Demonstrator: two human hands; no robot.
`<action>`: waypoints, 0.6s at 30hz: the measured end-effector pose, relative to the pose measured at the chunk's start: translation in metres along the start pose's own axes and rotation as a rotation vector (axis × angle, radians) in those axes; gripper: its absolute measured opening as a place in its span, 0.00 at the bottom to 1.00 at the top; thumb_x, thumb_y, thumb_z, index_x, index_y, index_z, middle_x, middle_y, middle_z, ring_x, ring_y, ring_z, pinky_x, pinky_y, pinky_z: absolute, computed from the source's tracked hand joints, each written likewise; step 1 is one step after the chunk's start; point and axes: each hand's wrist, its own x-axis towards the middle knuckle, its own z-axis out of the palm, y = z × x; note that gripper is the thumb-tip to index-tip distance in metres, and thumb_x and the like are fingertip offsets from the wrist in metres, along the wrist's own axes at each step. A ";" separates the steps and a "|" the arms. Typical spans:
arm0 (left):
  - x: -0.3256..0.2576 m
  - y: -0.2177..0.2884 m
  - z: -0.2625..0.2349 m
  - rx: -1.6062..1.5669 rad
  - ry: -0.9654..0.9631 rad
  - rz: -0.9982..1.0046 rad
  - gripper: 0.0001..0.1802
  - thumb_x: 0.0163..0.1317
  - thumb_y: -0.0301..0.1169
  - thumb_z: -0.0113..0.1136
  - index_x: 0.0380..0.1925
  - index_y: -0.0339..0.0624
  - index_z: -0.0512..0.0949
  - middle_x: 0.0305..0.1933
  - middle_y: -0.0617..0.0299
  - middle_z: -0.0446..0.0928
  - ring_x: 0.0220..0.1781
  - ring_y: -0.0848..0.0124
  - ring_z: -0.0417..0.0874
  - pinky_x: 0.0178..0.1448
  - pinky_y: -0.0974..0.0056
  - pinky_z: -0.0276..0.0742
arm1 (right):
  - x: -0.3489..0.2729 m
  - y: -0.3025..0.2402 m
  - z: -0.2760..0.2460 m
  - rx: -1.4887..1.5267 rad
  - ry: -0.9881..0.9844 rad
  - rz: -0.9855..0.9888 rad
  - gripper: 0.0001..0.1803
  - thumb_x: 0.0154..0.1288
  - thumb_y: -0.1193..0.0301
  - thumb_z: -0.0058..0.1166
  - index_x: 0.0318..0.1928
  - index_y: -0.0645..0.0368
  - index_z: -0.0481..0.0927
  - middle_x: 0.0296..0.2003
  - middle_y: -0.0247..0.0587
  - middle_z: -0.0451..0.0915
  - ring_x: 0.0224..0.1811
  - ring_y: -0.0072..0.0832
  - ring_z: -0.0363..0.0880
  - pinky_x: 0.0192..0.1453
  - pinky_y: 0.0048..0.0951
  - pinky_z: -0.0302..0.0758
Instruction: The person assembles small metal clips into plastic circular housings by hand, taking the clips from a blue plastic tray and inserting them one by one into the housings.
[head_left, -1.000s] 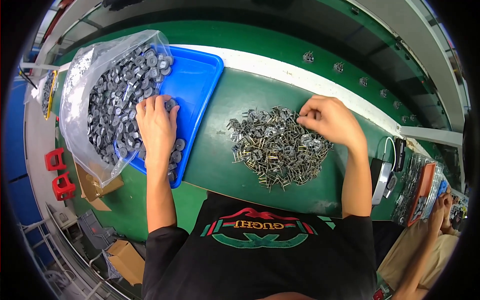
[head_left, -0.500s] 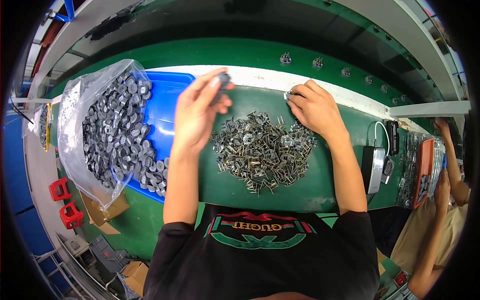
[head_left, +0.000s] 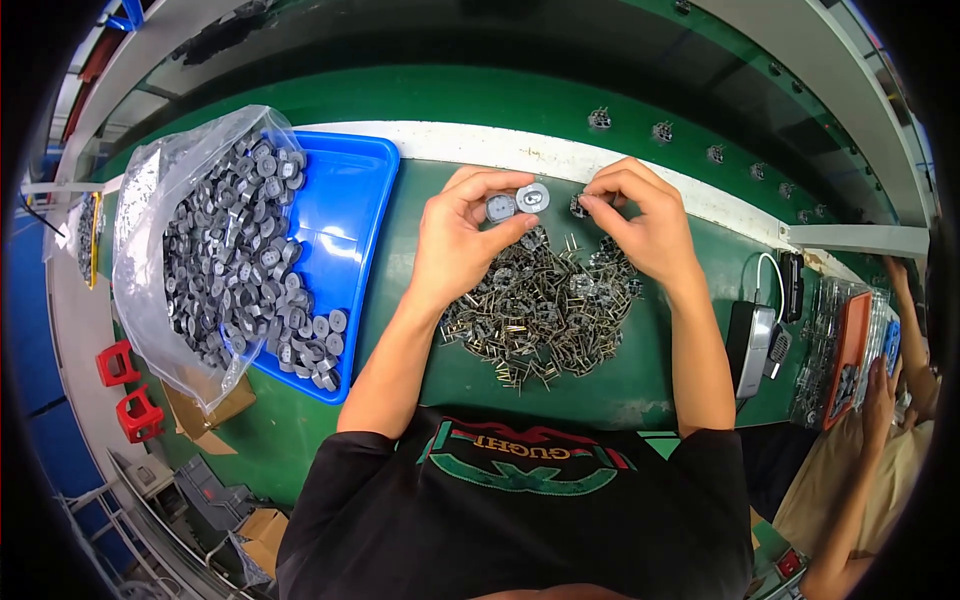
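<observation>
My left hand (head_left: 457,240) is closed on two grey round plastic caps (head_left: 499,208), pinched side by side between thumb and fingers. Just to the right, my right hand (head_left: 645,218) pinches a small dark part with metal pins (head_left: 579,206). A short gap separates what the two hands hold. Below them, on the green bench, lies a heap of pinned metal parts (head_left: 540,325). At the left, many similar grey caps (head_left: 235,260) fill a clear plastic bag (head_left: 140,270) and spill onto a blue tray (head_left: 350,190).
Beyond a white ledge (head_left: 450,137), a green belt carries spaced pinned parts (head_left: 662,131). To the right are a white-and-black device (head_left: 752,350) with a cable and an orange bin (head_left: 850,345). Another person's hand (head_left: 878,405) works there. Red stools (head_left: 138,414) stand on the floor at left.
My left hand has come right and turned, bringing the grey caps close to my right hand. My right hand keeps its small part. The parts on the belt have shifted right.
</observation>
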 end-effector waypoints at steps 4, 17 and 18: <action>-0.002 0.011 0.001 -0.285 -0.042 -0.272 0.15 0.64 0.23 0.61 0.51 0.32 0.78 0.44 0.57 0.80 0.46 0.72 0.82 0.51 0.67 0.80 | -0.004 -0.025 0.002 0.142 0.006 -0.075 0.07 0.54 0.79 0.65 0.34 0.64 0.81 0.32 0.38 0.81 0.30 0.25 0.79 0.31 0.24 0.74; -0.014 0.028 0.009 -0.206 -0.203 -0.322 0.18 0.60 0.19 0.64 0.51 0.29 0.79 0.39 0.59 0.83 0.39 0.79 0.82 0.44 0.73 0.79 | -0.004 -0.055 -0.008 -0.270 0.009 -0.348 0.10 0.46 0.80 0.66 0.31 0.61 0.80 0.31 0.36 0.77 0.31 0.34 0.77 0.31 0.32 0.74; -0.015 0.029 0.009 -0.241 -0.217 -0.350 0.19 0.57 0.17 0.64 0.51 0.29 0.78 0.40 0.59 0.84 0.40 0.79 0.82 0.45 0.73 0.79 | -0.005 -0.055 -0.009 -0.271 0.007 -0.348 0.10 0.46 0.80 0.66 0.31 0.61 0.80 0.31 0.36 0.77 0.31 0.34 0.77 0.31 0.32 0.74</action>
